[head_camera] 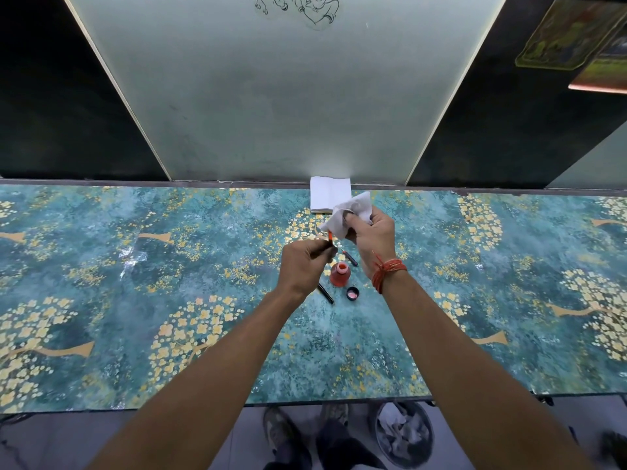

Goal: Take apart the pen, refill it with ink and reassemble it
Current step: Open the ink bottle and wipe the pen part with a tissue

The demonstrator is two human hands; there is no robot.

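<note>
Left hand [307,266] gripping orange pen part [329,236], right hand [371,237] clutching white tissue [349,212], open ink bottle [340,274] below

tissue [349,212] in right hand [371,239]

I count one ink bottle [340,274], one cap [353,293], one tissue stack [328,195], one loose tissue [349,212], and three pen parts [325,292], one in my left grip [305,262].
</note>
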